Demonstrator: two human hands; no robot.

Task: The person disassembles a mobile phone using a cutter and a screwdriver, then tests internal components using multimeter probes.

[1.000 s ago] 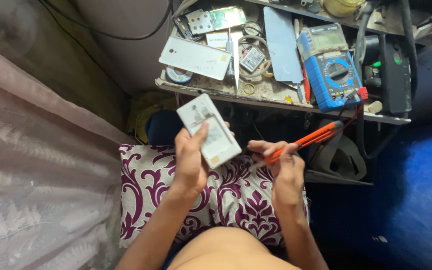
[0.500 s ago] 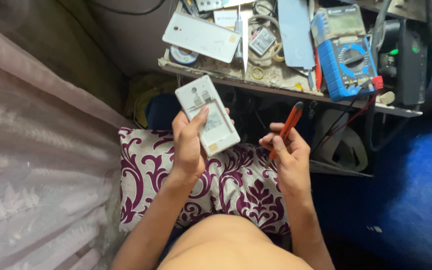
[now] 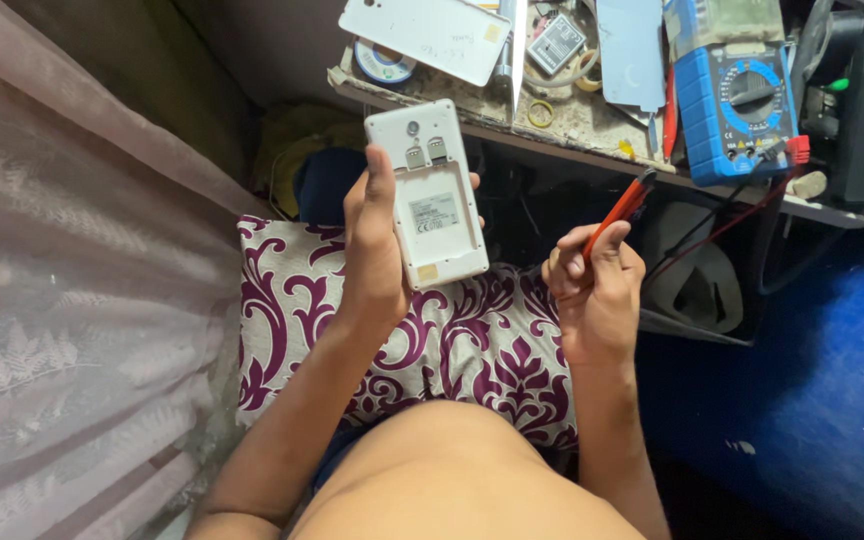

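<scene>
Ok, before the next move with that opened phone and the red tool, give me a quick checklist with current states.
1. Left hand grips the white phone firmly: ok, fingers wrap its edges.
2. Phone's open back faces up: ok, back cover off, slots visible.
3. Right hand holds the red tool: ok, pinched in the fingers.
4. Tool tip clear of the phone: ok, apart, pointing away.
5. Kind of tool tip: cannot tell.
6. Blue multimeter steady on the bench: ok.

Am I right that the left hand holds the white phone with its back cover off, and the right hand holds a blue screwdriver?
Not quite: in the head view the right hand holds a red screwdriver, not blue. The left hand does hold the white phone, back cover off.
</scene>
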